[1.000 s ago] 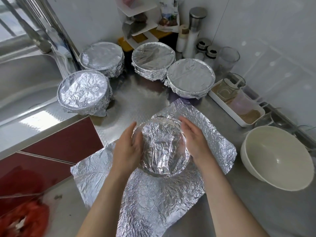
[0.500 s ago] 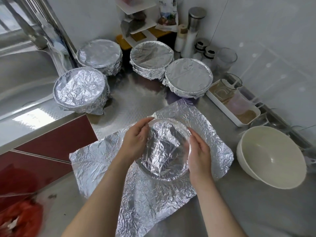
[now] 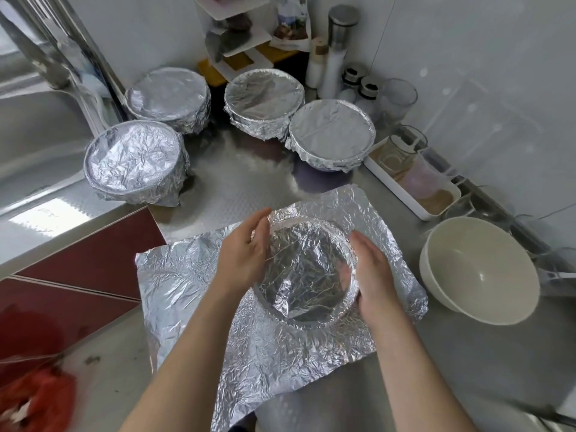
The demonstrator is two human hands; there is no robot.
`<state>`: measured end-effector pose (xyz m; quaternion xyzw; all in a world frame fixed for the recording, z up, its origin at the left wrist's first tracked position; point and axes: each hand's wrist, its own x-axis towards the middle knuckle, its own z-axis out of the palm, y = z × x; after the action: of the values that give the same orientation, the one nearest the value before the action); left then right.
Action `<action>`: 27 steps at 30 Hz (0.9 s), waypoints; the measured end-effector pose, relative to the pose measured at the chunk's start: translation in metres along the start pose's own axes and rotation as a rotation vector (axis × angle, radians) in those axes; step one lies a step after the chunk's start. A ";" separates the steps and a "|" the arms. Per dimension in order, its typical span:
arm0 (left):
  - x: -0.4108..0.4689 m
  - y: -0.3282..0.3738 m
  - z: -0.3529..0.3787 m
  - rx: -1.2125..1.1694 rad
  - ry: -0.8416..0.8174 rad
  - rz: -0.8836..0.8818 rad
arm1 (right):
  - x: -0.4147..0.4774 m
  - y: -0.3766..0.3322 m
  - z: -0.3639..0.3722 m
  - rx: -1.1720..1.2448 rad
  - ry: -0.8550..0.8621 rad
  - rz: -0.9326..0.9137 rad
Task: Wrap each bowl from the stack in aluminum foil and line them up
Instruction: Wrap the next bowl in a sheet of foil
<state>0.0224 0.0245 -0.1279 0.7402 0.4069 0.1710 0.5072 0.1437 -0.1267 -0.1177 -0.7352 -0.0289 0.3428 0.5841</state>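
Pressing in from either side, the left hand [image 3: 246, 260] and right hand [image 3: 374, 275] lie with fingers straight and together, palms facing each other, against the rim of the foil-covered bowl [image 3: 307, 275]; neither curls round anything. The foil sheet [image 3: 193, 275] is draped over that bowl and sunk into its hollow, its loose edges spread on the steel counter [image 3: 237, 182]. Near the right hand stands a bare white bowl [image 3: 480, 269]. Farther back, in a loose arc, sit the left wrapped bowl [image 3: 134, 163] beside the sink [image 3: 31, 135], the back-left wrapped bowl [image 3: 170, 98], the back-middle wrapped bowl [image 3: 263, 95] and the right wrapped bowl [image 3: 332, 129].
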 end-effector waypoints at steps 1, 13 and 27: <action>-0.005 0.000 0.003 -0.019 0.014 -0.008 | 0.006 -0.004 -0.001 -0.003 -0.044 0.027; -0.006 -0.005 0.019 -0.093 0.036 -0.032 | 0.018 -0.015 -0.008 -0.119 -0.247 -0.051; -0.003 0.002 0.008 -0.227 -0.071 -0.043 | 0.024 -0.001 -0.015 0.017 -0.202 -0.004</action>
<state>0.0265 0.0167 -0.1286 0.6746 0.3825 0.1785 0.6056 0.1709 -0.1284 -0.1270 -0.6919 -0.0865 0.4144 0.5849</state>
